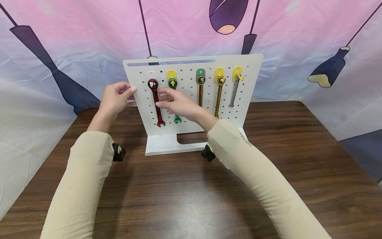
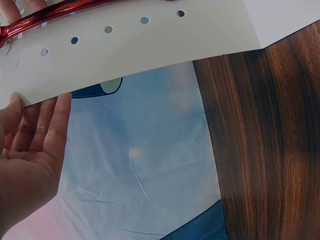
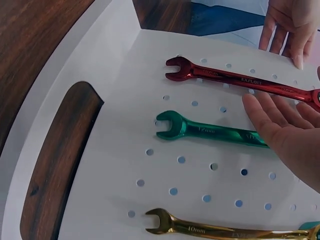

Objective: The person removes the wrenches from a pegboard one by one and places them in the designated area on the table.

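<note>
A white pegboard stand (image 1: 186, 99) carries several wrenches on small hooks. My left hand (image 1: 114, 98) grips its left edge, thumb on the front face and fingers behind, as the left wrist view also shows. The red combination wrench (image 1: 157, 106) hangs leftmost by its ring end, open jaw down. Beside its shaft is my right hand (image 1: 180, 104), fingers loosely extended and fingertips right at the red wrench. That hand covers the middle of the green wrench (image 1: 177, 119). In the right wrist view the fingers (image 3: 265, 107) lie between the red and green wrenches.
Two gold wrenches (image 1: 219, 96) and a small silver wrench (image 1: 234, 91) hang farther right on yellow and green hooks. The stand's base (image 1: 161, 144) sits on a dark wooden table (image 1: 179, 192). A patterned cloth (image 1: 98, 43) hangs behind.
</note>
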Motion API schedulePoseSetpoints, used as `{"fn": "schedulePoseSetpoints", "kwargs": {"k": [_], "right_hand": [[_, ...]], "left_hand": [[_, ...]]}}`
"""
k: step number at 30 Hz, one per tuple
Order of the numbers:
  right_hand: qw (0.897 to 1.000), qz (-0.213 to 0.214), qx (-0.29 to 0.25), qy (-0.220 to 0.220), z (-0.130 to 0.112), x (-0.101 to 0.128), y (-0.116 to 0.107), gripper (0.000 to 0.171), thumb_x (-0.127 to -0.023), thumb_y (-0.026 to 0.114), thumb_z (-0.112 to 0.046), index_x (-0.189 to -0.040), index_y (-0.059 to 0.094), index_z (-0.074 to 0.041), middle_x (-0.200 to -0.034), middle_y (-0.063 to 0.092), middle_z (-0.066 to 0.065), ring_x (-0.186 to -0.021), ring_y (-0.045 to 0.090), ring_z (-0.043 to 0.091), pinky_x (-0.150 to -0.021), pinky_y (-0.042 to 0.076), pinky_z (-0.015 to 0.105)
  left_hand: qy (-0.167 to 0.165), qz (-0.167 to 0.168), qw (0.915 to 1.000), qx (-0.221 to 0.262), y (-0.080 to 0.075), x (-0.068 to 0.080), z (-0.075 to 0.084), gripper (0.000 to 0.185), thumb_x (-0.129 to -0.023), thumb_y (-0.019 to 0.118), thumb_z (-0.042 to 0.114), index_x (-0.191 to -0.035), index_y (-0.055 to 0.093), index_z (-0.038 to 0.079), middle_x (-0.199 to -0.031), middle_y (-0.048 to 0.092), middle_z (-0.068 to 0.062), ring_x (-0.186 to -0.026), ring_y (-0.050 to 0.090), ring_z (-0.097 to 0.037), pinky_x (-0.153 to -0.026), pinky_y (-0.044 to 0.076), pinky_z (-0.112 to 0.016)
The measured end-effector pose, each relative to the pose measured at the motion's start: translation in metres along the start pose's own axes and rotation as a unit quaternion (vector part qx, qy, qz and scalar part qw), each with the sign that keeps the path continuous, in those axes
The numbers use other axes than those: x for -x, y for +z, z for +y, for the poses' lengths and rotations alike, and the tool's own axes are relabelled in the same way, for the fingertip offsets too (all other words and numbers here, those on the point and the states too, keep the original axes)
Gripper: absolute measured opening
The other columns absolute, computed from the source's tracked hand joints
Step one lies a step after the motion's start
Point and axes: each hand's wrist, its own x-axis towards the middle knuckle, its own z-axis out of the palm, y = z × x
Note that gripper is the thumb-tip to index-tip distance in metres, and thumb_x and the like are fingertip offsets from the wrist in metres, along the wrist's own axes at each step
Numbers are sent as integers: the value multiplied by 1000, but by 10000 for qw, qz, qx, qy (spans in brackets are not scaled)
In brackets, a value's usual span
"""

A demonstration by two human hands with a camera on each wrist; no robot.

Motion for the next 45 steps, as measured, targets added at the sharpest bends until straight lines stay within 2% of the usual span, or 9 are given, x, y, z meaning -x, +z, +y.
{"fn": "schedulePoseSetpoints", "kwargs": {"k": [6,11,20,30,38,45], "right_hand": [[9998,120,-59,142,-3,-1,4,49,-93,56,-17,-138,36,-13,-127,48,6,-110,51,16,-86,52,32],[9998,165,-10,146,-5,-1,6,43,-93,55,-16,-134,41,-11,-121,51,6,-106,53,18,-86,52,34],[9996,208,171,83,-4,-2,9,27,-93,54,-10,-119,51,-4,-110,55,8,-94,59,20,-83,53,35],[9995,298,-11,92,-6,1,11,13,-93,53,-7,-106,53,-3,-97,58,10,-79,60,21,-78,55,38],[9990,410,-193,-62,-6,2,12,3,-93,52,-3,-93,52,-1,-83,55,10,-67,56,21,-78,55,43],[9981,414,-305,-353,-11,5,15,5,-91,53,2,-86,53,2,-75,56,12,-62,55,18,-72,56,42]], "left_hand": [[37,-1,10000,-22,0,0,0,34,-91,54,30,-101,54,-3,-85,60,3,-79,60,-7,-76,56,-30],[-26,-32,10000,-3,0,0,1,35,-90,54,31,-102,54,-2,-89,61,0,-80,59,-8,-78,56,-31],[-15,-23,10000,-6,0,1,1,34,-91,54,30,-101,54,-2,-88,61,0,-79,59,-6,-77,56,-30],[7,-27,10000,77,0,2,2,33,-92,53,28,-100,53,-4,-83,59,4,-79,57,-7,-75,57,-27],[-9,-16,9999,129,0,1,1,32,-92,54,27,-100,53,-4,-83,59,4,-78,57,-7,-72,57,-24],[42,13,10000,42,0,1,0,32,-92,54,27,-101,53,-4,-87,60,-1,-78,58,-7,-73,57,-24]]}}
